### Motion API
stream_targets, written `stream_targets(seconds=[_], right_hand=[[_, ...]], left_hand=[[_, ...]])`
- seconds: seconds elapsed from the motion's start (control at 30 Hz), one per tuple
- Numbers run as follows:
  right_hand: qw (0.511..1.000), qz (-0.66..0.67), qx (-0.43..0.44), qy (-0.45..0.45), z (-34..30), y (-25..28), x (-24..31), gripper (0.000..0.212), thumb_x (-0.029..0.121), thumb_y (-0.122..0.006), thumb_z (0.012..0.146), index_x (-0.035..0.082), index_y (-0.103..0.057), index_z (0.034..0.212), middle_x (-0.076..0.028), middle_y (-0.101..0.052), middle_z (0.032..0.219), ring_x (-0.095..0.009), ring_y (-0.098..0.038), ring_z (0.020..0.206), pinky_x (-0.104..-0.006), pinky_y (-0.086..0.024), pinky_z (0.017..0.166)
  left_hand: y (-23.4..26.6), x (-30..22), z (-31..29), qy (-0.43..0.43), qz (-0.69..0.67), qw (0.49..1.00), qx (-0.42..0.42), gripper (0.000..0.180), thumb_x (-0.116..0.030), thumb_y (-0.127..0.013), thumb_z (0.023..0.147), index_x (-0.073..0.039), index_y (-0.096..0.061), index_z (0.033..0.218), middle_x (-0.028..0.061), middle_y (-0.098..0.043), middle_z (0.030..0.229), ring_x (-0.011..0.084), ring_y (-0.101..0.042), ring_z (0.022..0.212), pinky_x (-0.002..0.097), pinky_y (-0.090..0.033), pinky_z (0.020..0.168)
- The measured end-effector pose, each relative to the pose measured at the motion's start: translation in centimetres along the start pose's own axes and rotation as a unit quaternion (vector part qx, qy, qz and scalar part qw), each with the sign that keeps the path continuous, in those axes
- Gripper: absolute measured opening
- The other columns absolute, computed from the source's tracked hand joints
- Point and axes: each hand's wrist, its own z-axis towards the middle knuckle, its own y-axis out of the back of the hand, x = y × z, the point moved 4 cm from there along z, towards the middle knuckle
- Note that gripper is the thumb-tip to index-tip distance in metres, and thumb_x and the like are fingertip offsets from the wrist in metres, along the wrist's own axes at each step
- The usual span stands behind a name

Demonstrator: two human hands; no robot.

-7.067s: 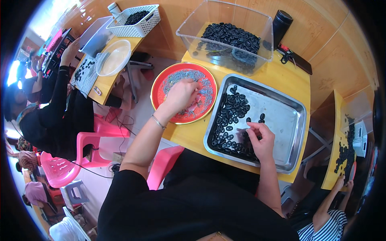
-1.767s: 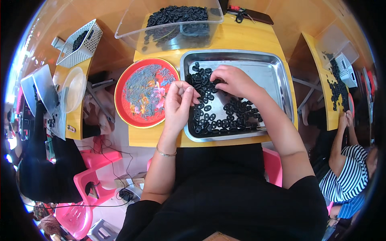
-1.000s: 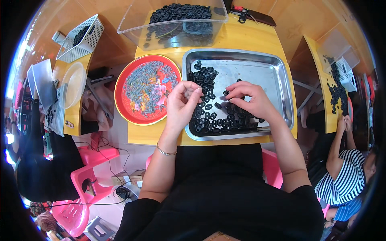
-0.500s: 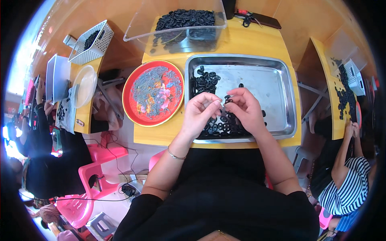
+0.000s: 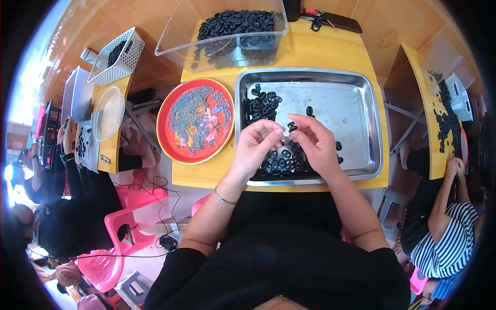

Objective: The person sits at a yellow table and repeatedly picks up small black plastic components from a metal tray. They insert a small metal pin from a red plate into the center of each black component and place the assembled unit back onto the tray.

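Note:
Over the metal tray (image 5: 356,174) my two hands meet, fingertips almost touching. The thumb and forefinger of my left hand (image 5: 258,144) are pinched together; whatever is between them is too small to make out. My right hand (image 5: 316,142) pinches a small black oval piece with holes (image 5: 292,126). Below and left of my hands, many similar black oval pieces (image 5: 266,106) lie in the tray, with one (image 5: 309,110) lying apart beyond my right hand. To the left stands a red round plate (image 5: 166,135) with a flower print, strewn with small thin grey pieces (image 5: 194,111).
A clear bin (image 5: 170,49) of black pieces stands at the back. Scissors (image 5: 316,21) and a dark flat case (image 5: 343,21) lie at the far edge. Co-workers sit at side tables, one in a striped shirt (image 5: 449,235). A pink chair (image 5: 121,227) stands left.
The view has shifted slightly. My hands keep nearly the same pinched pose over the tray. The left co-worker's hands have moved over their table.

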Motion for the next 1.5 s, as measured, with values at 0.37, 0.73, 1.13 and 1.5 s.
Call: stream_targets(seconds=[0.37, 0.73, 1.13, 1.5], right_hand=[[1.000, 0.012, -0.028, -0.001, 0.0, 0.1, -0.8, 0.014, 0.000, -0.062, 0.080, 0.000, -0.057, 0.093, -0.007, -0.064, 0.081, -0.009, -0.061, 0.072, -0.0216, -0.049, 0.065], [0.999, 0.008, -0.039, 0.012, -0.1, 0.1, -0.9, 0.012, 0.000, -0.061, 0.080, 0.000, -0.058, 0.091, -0.007, -0.064, 0.081, -0.009, -0.061, 0.073, -0.0217, -0.049, 0.065], [0.999, 0.002, -0.047, 0.025, -0.1, 0.2, -1.0, 0.011, 0.000, -0.062, 0.078, 0.000, -0.059, 0.089, -0.006, -0.064, 0.079, -0.009, -0.061, 0.071, -0.0217, -0.048, 0.063], [1.000, -0.005, -0.025, -0.010, -0.4, 0.2, -1.2, 0.011, 0.000, -0.064, 0.078, 0.000, -0.060, 0.088, -0.005, -0.065, 0.077, -0.009, -0.061, 0.070, -0.0218, -0.049, 0.065]], left_hand=[[-0.2, 0.1, 0.3, -0.007, 0.011, 1.000, 0.004, 0.008, -0.012, -0.059, 0.086, -0.004, -0.060, 0.087, -0.0021, -0.059, 0.070, 0.0026, -0.054, 0.062, 0.0154, -0.040, 0.055], [-0.2, 0.2, 0.2, -0.003, 0.013, 1.000, 0.000, 0.008, -0.012, -0.059, 0.086, -0.004, -0.060, 0.086, -0.0017, -0.060, 0.071, 0.0028, -0.054, 0.063, 0.0153, -0.041, 0.055], [-0.3, 0.1, 0.2, 0.002, 0.013, 1.000, 0.003, 0.008, -0.009, -0.060, 0.085, -0.002, -0.060, 0.087, 0.0004, -0.060, 0.074, 0.0043, -0.054, 0.064, 0.0168, -0.043, 0.057], [0.0, -0.1, -0.2, -0.053, 0.094, 0.994, 0.005, 0.008, -0.003, -0.060, 0.083, 0.000, -0.061, 0.091, 0.0014, -0.062, 0.078, 0.0035, -0.056, 0.069, 0.0179, -0.045, 0.062]])
